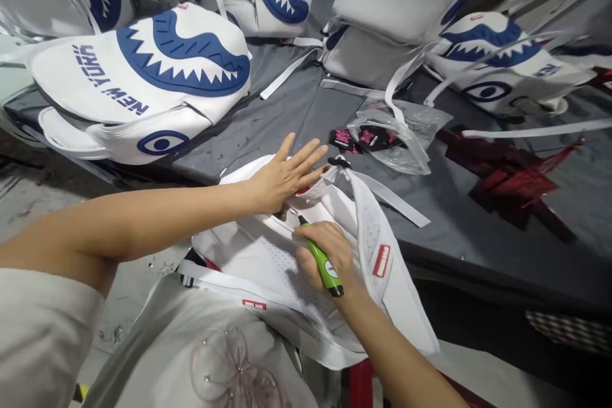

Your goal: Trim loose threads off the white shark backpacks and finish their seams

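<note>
A white backpack lies across my lap and the table edge, with its mesh back and padded shoulder straps facing up. Fingers spread, my left hand presses on the top of this backpack, beside its gathered top loop. My right hand is closed around a green marker with black ends. The marker's narrow black end points toward the fabric just below my left palm; I cannot tell whether it touches. A red label shows on the right shoulder strap.
Finished-looking white backpacks with blue shark mouths stand on the grey-covered table. Black-and-pink pieces lie by a clear plastic bag. Dark red wrappers lie to the right. Loose white webbing trails over the table.
</note>
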A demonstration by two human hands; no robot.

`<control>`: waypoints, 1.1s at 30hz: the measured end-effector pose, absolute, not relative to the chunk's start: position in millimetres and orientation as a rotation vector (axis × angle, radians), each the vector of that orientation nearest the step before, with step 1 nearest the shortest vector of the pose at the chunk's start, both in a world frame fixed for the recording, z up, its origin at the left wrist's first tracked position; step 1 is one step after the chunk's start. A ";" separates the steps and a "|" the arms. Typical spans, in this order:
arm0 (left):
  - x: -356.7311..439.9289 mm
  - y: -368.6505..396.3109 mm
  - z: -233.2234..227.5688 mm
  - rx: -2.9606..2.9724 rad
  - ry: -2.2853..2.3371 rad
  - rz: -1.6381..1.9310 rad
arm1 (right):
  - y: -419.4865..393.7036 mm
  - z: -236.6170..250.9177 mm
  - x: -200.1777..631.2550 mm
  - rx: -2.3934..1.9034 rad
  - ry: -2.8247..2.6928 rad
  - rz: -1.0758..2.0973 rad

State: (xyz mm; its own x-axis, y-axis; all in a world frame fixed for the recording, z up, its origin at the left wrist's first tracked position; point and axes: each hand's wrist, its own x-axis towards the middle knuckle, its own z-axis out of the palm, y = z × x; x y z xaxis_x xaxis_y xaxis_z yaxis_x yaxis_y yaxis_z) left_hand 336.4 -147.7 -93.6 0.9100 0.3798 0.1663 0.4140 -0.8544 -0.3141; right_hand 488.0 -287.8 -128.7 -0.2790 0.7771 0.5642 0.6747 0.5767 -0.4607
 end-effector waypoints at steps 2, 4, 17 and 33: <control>338.0 -144.2 -98.5 -2.745 -0.590 -0.146 | -285.1 -127.6 490.0 -1.192 -2.057 0.168; 337.6 -142.6 -99.4 -2.767 -0.596 -0.153 | -284.1 -124.0 493.7 -1.321 -2.029 0.172; 333.2 -138.6 -101.7 -2.889 -0.776 -0.394 | -264.5 -79.1 509.7 -1.615 -2.265 0.478; 341.2 -135.1 -96.5 -2.892 -0.908 -0.240 | -255.3 -65.4 500.6 -1.760 -2.392 0.436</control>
State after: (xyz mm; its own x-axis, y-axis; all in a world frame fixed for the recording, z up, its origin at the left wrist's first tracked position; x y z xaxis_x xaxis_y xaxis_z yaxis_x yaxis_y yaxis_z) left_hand 341.2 -135.1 -96.5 0.8095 0.5589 0.1797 0.5747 -0.8169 -0.0484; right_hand 500.6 -255.3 -65.4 -0.3060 0.9503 -0.0581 0.9095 0.2738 -0.3127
